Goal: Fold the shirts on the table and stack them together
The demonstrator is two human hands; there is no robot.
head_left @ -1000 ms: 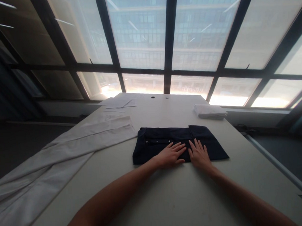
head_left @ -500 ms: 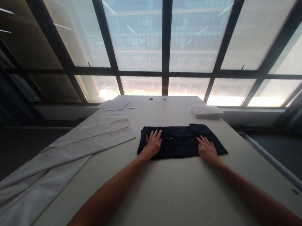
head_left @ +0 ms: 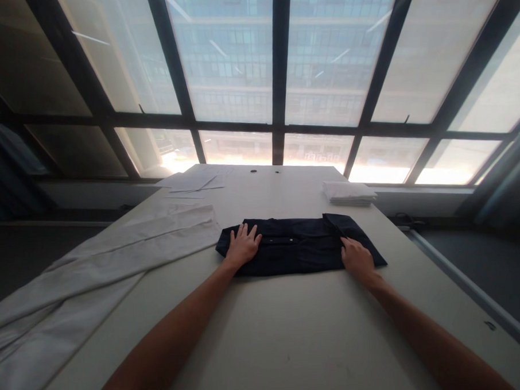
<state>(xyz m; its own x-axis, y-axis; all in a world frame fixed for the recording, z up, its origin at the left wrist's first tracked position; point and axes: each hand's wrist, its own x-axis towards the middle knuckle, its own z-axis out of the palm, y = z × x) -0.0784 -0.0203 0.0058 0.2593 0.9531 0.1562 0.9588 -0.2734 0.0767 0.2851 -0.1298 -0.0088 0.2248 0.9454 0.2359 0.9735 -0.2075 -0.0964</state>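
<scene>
A dark blue shirt (head_left: 301, 253), folded into a long rectangle with small pale buttons along its middle, lies flat on the white table (head_left: 266, 332). On its left part rests my left hand (head_left: 244, 245), open, palm down with the fingers spread. Beyond that hand, a flap of the shirt sticks out to the left. My right hand (head_left: 356, 257) is at the shirt's right part, its fingers curled in at the edge of a raised fold. The fingertips appear to pinch the cloth there, though they are partly hidden.
Pale trousers or similar long cloth (head_left: 116, 259) stretch along the table's left side, close to the shirt's left end. Sheets of paper (head_left: 194, 180) lie at the back left. A folded white cloth stack (head_left: 350, 193) sits at the back right. Tall windows (head_left: 228, 58) stand behind.
My left hand has moved left, and the shirt's left end now reaches further out. The right hand's fingers, flat before, are now curled at the fold. The view has shifted slightly.
</scene>
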